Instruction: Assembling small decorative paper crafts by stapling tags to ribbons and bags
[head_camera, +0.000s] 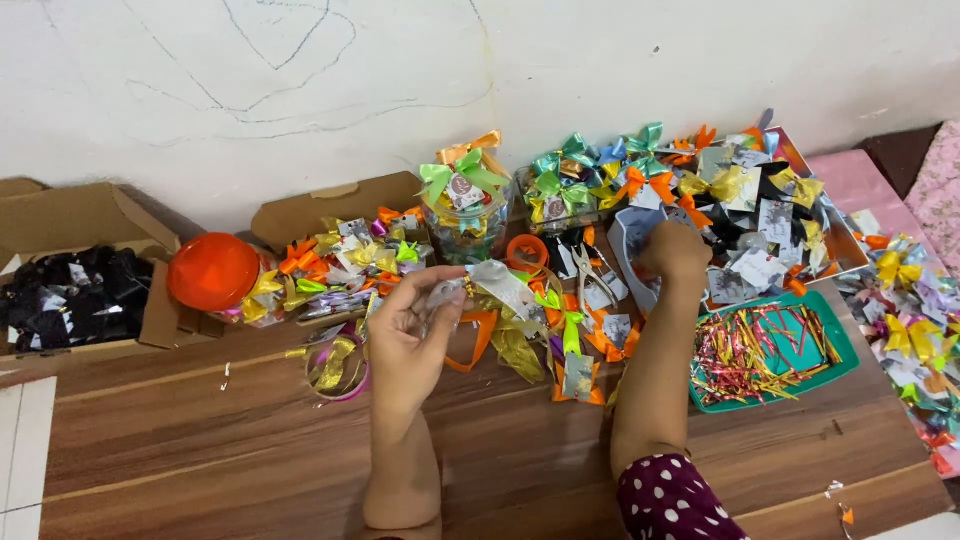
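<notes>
Green tray (838, 345) of metallic twist ties (752, 352)

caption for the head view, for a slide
Left hand pinches a ribbon bow, right hand reaches into piled bows beside a green tray.

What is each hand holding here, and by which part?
The left hand pinches a small silvery ribbon piece by its end, between thumb and fingertips. The right hand reaches into the bow pile; whether it grips anything cannot be told.
</notes>
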